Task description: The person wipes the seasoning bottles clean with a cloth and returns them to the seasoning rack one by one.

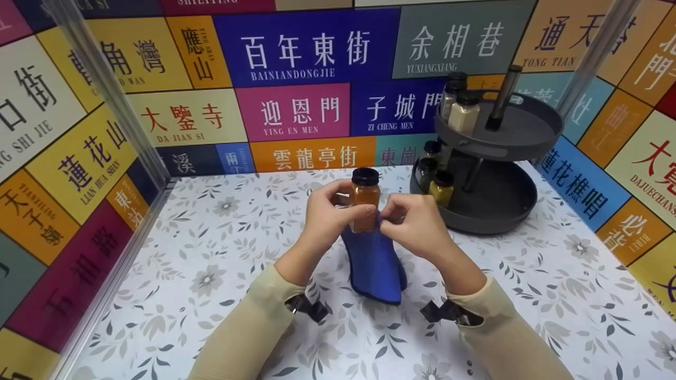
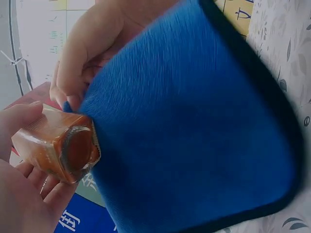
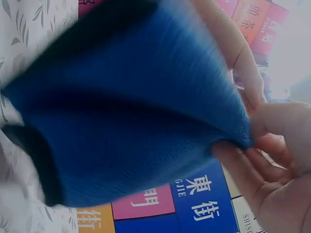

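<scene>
My left hand [image 1: 331, 211] grips a clear spice jar [image 1: 364, 203] with a black lid and orange-brown powder inside, held upright above the table. Beside it, my right hand [image 1: 414, 224] pinches the upper part of a blue cloth [image 1: 375, 264] with dark edging. The cloth hangs down in folds below the jar. In the left wrist view the bottom of the jar [image 2: 80, 150] lies right at the cloth's edge [image 2: 189, 126]. The right wrist view has the cloth [image 3: 131, 111] bunched between the thumb and fingers [image 3: 277, 121].
A dark two-tier round tray rack [image 1: 488, 221] stands at the right back. Its upper tier [image 1: 523, 132] carries jars with black lids, one pale [image 1: 465, 113]; the lower holds several more, one yellow [image 1: 441, 189]. Printed panels [image 1: 301, 113] wall the flower-patterned table [image 1: 211, 316].
</scene>
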Tool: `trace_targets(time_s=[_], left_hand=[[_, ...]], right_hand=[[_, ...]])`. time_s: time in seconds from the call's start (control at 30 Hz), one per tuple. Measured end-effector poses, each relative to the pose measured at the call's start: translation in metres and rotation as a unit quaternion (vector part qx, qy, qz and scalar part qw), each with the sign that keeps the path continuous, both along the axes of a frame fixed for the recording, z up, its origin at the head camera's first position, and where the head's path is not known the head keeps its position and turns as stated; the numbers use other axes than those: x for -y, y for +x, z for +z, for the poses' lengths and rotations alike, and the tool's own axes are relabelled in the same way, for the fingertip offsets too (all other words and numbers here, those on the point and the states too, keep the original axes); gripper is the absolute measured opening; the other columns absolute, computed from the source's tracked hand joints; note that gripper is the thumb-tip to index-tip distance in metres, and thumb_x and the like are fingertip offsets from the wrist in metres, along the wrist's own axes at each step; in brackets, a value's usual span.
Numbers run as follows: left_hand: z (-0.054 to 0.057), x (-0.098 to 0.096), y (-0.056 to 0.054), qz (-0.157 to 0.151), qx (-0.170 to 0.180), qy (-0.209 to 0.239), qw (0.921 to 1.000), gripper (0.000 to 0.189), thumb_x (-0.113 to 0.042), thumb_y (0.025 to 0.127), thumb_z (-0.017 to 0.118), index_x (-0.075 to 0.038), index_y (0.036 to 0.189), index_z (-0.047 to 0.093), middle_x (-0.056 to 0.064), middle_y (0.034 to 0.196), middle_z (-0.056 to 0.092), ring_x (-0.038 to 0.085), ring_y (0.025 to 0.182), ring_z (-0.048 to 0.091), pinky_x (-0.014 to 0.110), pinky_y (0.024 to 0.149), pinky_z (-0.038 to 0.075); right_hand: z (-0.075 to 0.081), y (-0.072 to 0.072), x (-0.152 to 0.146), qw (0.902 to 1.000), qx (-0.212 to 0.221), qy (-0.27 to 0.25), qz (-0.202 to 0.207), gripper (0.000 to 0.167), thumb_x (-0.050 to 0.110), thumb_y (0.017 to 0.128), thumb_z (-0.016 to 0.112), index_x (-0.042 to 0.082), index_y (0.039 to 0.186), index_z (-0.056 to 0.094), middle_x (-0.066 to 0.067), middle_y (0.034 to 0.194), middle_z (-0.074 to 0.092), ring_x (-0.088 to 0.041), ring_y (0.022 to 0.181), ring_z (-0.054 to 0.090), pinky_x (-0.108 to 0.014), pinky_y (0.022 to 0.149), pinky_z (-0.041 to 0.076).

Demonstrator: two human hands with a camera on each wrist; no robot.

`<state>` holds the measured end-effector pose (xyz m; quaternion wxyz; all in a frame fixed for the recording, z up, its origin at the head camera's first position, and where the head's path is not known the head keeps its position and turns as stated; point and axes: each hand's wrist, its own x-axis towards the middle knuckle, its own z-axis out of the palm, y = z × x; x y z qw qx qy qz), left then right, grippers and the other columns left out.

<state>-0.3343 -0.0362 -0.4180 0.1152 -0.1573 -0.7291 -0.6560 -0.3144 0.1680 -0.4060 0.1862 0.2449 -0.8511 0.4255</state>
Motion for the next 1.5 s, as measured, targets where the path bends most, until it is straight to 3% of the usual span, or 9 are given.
trace_targets(time_s=[0.13, 0.27, 0.5, 0.6, 0.77, 0.97, 1.13, 1.33, 1.5], left_hand=[[-0.003, -0.001, -0.001, -0.001, -0.003, 0.016, 0.9999, 0.045, -0.02, 0.078, 0.093, -0.008, 0.119, 0.079, 0.01, 0.102, 0.078, 0.018, 0.086, 0.071, 0.029, 0.074, 0.058], [-0.006, -0.003, -0.001, -0.01, 0.003, 0.015, 0.9998, 0.041, -0.019, 0.077, 0.094, -0.009, 0.114, 0.079, 0.008, 0.098, 0.076, 0.018, 0.084, 0.069, 0.029, 0.074, 0.056], [-0.005, -0.003, -0.001, -0.045, 0.035, -0.032, 0.9979, 0.039, -0.023, 0.076, 0.096, -0.012, 0.109, 0.079, 0.004, 0.098, 0.071, 0.018, 0.085, 0.069, 0.029, 0.073, 0.056], [-0.002, 0.001, -0.002, -0.036, 0.026, -0.034, 0.9984, 0.038, -0.022, 0.076, 0.095, -0.012, 0.109, 0.079, 0.006, 0.098, 0.072, 0.02, 0.086, 0.067, 0.029, 0.073, 0.055], [0.0, 0.006, -0.002, -0.023, 0.013, -0.023, 0.9994, 0.04, -0.024, 0.078, 0.094, -0.013, 0.114, 0.079, 0.006, 0.098, 0.073, 0.021, 0.086, 0.068, 0.031, 0.073, 0.057], [0.0, 0.003, -0.001, -0.014, 0.015, -0.019, 0.9996, 0.045, -0.024, 0.077, 0.094, -0.013, 0.118, 0.079, 0.008, 0.102, 0.073, 0.021, 0.087, 0.071, 0.03, 0.073, 0.059], [0.0, 0.002, 0.0, -0.027, 0.024, -0.027, 0.999, 0.042, -0.022, 0.077, 0.094, -0.011, 0.114, 0.078, 0.007, 0.102, 0.071, 0.02, 0.086, 0.071, 0.029, 0.069, 0.057], [-0.001, 0.0, 0.001, -0.05, 0.034, -0.042, 0.9973, 0.038, -0.024, 0.077, 0.095, -0.013, 0.108, 0.077, 0.007, 0.103, 0.074, 0.021, 0.089, 0.075, 0.031, 0.078, 0.061], [-0.005, -0.004, -0.001, -0.027, 0.031, -0.019, 0.999, 0.04, -0.022, 0.077, 0.096, -0.011, 0.11, 0.077, 0.007, 0.103, 0.071, 0.021, 0.089, 0.075, 0.032, 0.081, 0.063]], right_hand=[[0.003, 0.002, 0.0, 0.9995, 0.011, 0.03, -0.009, 0.011, 0.0, 0.077, 0.073, 0.011, 0.075, 0.073, -0.001, 0.072, 0.074, -0.011, 0.064, 0.063, -0.025, 0.062, 0.053], [0.005, 0.003, 0.002, 0.9968, -0.041, -0.057, -0.038, 0.01, -0.003, 0.081, 0.074, 0.007, 0.079, 0.076, -0.005, 0.079, 0.078, -0.007, 0.07, 0.07, -0.02, 0.064, 0.058], [0.0, 0.0, 0.006, 0.9617, -0.166, -0.216, -0.028, 0.01, -0.014, 0.084, 0.077, -0.005, 0.086, 0.074, -0.018, 0.09, 0.078, -0.014, 0.086, 0.079, -0.024, 0.073, 0.064], [-0.002, 0.001, 0.007, 0.9714, -0.146, -0.186, -0.018, 0.01, -0.013, 0.083, 0.076, -0.004, 0.085, 0.074, -0.015, 0.09, 0.078, -0.018, 0.089, 0.08, -0.025, 0.073, 0.064], [-0.002, 0.002, 0.004, 0.996, -0.04, -0.079, -0.005, 0.01, -0.006, 0.082, 0.074, 0.004, 0.081, 0.074, -0.006, 0.083, 0.078, -0.016, 0.078, 0.078, -0.023, 0.068, 0.063], [0.0, 0.0, 0.001, 0.9998, 0.016, 0.008, -0.002, 0.012, 0.0, 0.076, 0.073, 0.011, 0.073, 0.072, 0.0, 0.072, 0.073, -0.012, 0.065, 0.065, -0.026, 0.062, 0.054], [-0.001, 0.001, 0.005, 0.9935, -0.05, -0.096, -0.037, 0.014, -0.007, 0.077, 0.073, 0.006, 0.076, 0.075, -0.005, 0.075, 0.076, -0.004, 0.066, 0.068, -0.019, 0.061, 0.056], [-0.001, 0.002, 0.006, 0.9586, -0.142, -0.247, -0.004, 0.013, -0.017, 0.082, 0.073, -0.005, 0.085, 0.075, -0.016, 0.09, 0.079, -0.017, 0.087, 0.08, -0.025, 0.076, 0.065], [-0.001, 0.001, 0.004, 0.9748, -0.1, -0.199, -0.01, 0.013, -0.015, 0.083, 0.073, -0.002, 0.084, 0.074, -0.015, 0.091, 0.079, -0.012, 0.088, 0.079, -0.026, 0.074, 0.064]])
